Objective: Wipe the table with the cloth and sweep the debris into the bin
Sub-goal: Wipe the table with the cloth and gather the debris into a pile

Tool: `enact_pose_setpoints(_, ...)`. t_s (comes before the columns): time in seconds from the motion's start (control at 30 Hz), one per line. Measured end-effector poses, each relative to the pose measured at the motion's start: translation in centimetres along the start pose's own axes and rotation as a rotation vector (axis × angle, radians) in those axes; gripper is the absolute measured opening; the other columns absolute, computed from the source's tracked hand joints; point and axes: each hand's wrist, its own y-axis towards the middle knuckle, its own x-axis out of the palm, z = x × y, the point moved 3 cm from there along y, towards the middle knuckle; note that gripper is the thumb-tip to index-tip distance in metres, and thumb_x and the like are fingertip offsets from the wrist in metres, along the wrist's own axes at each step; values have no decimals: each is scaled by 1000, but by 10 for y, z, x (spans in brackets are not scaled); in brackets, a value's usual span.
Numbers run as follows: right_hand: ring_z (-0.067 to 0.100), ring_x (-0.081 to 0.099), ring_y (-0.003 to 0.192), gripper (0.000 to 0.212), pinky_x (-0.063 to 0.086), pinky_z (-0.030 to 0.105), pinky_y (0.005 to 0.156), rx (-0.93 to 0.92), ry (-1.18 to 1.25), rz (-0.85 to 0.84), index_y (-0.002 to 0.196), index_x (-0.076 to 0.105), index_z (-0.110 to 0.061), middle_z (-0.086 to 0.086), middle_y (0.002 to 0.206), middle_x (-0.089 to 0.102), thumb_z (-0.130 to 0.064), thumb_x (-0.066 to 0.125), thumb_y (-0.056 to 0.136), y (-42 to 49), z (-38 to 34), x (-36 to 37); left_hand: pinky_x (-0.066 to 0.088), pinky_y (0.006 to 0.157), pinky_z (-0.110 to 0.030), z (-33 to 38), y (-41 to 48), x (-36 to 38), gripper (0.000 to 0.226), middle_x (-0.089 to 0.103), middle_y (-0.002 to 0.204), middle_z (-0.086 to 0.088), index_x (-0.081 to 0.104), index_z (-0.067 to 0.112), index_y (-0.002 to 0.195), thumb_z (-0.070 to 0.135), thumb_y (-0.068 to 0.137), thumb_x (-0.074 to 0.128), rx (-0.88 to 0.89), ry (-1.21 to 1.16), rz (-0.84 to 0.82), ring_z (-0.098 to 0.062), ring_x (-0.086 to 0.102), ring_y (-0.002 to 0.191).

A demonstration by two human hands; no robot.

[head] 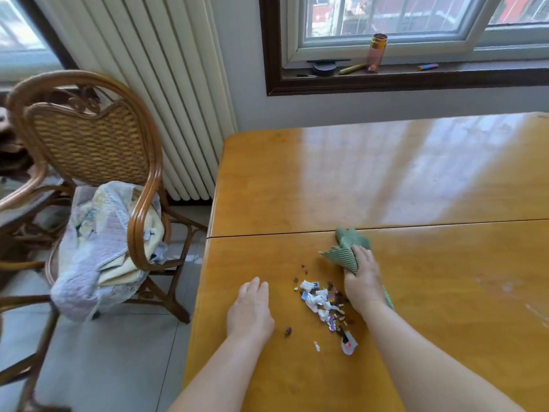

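- Debris is gathered in a loose pile near the tabletop left edge.
- Right hand grip is clenched around the green cloth, touching the pile.
- Left hand rests flat, released, beside it.
- No bin in view; sweeping in remains.

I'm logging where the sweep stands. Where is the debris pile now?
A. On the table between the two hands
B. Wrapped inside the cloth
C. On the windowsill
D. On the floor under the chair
A: the debris pile lies on the table, between the left hand and the right hand gripping the green cloth.
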Motion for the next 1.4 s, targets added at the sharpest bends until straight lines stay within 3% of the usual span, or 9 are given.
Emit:
enact_pose_setpoints(0.3, 9, 31, 133, 67, 21, 22, 110, -431, -111, -485, 124, 53, -26, -8, 140, 42, 10, 41, 69, -46, -40, 33, 34, 107, -31, -7, 6, -2, 59, 20, 155, 2, 26, 17, 146, 1, 91, 39, 68, 28, 26, -17, 17, 142)
enact_pose_setpoints(0.37, 4, 35, 126, 68, 25, 20, 106, -376, -23, -442, 121, 55, -29, -11, 135, 45, 11, 39, 69, -54, -32, 15, 37, 105, -32, -5, 8, -4, 60, 23, 153, 1, 28, 18, 145, 0, 89, 41, 62, 39, 27, -19, 21, 140)
enact_pose_setpoints(0.57, 19, 36, 133, 57, 21, 26, 110, -29, 32, 94, 124, 53, -16, 6, 136, 50, 13, 46, 76, -63, 33, -44, 44, 93, -31, 5, 10, -4, 53, 35, 137, -1, 36, 19, 138, 2, 88, 40, 76, 62, 30, -21, 36, 122)
enact_pose_setpoints(0.8, 21, 26, 137, 67, 12, 26, 113, -67, 2, 58, 131, 46, -14, 4, 143, 41, -6, 42, 65, -112, -3, 32, 45, 87, -31, 14, 4, 2, 50, 37, 130, -3, 40, 20, 134, 3, 87, 44, 107, 122, -4, -23, 38, 116)
enact_pose_setpoints(0.87, 16, 25, 137, 62, 12, 20, 111, -66, 112, 28, 132, 44, -15, 2, 143, 39, 2, 41, 72, -116, -16, 40, 45, 87, -31, 12, 1, 2, 48, 37, 129, -3, 41, 20, 133, 6, 87, 48, 103, 130, -12, -23, 39, 115)
enact_pose_setpoints(1.0, 19, 33, 133, 58, 16, 21, 109, -1, 246, 171, 129, 47, -9, 8, 139, 44, 14, 46, 76, -108, -1, -2, 47, 85, -31, 8, -5, 2, 44, 37, 126, -4, 43, 18, 130, 7, 88, 49, 64, 141, -11, -22, 40, 111)
enact_pose_setpoints(1.17, 31, 34, 132, 57, 23, 39, 113, 197, 23, 335, 129, 46, -4, 18, 138, 45, 15, 47, 74, -122, 84, -75, 45, 92, -33, 7, -20, 9, 49, 28, 143, -4, 37, 18, 136, 13, 89, 50, 8, 175, -12, -25, 32, 125)
enact_pose_setpoints(1.27, 29, 31, 135, 63, 22, 39, 114, 158, -59, 276, 131, 44, -6, 13, 140, 44, 14, 50, 71, -151, 93, -60, 42, 98, -34, 14, -38, 18, 52, 21, 150, -4, 31, 17, 141, 11, 91, 45, -46, 145, -19, -25, 26, 133)
enact_pose_setpoints(1.4, 17, 26, 137, 65, 10, 19, 110, -73, 28, 29, 133, 42, -15, 3, 143, 40, 11, 46, 74, -180, 59, -21, 42, 97, -33, 22, -69, 30, 55, 26, 148, -3, 24, 15, 145, 7, 92, 40, -118, 54, 9, -24, 29, 131)
